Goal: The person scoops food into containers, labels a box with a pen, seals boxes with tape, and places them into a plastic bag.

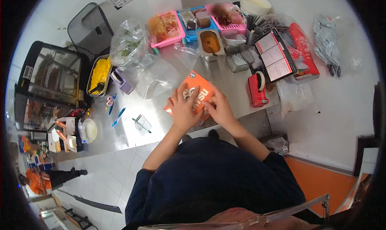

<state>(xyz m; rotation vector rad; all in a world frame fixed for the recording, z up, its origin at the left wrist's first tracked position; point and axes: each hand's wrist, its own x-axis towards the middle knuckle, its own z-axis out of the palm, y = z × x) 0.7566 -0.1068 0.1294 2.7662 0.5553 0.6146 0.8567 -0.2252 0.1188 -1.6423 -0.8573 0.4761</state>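
Note:
An orange cardboard box (203, 86) with white lettering lies at the middle front edge of the steel counter (161, 129). My left hand (183, 105) rests over its left part, fingers bent on the top face. My right hand (217, 107) grips its right side, thumb pressed on the top. A clear plastic bag (148, 77) lies just left and behind, and a red tape dispenser (257, 95) stands to the right.
Plastic baskets (163, 27), metal pans (207, 41) and a tablet (273, 55) line the back. A black display case (50, 83), yellow-filled tray (98, 73), purple dispenser (122, 79) and pens (118, 115) are left. A person in orange (40, 179) is at lower left.

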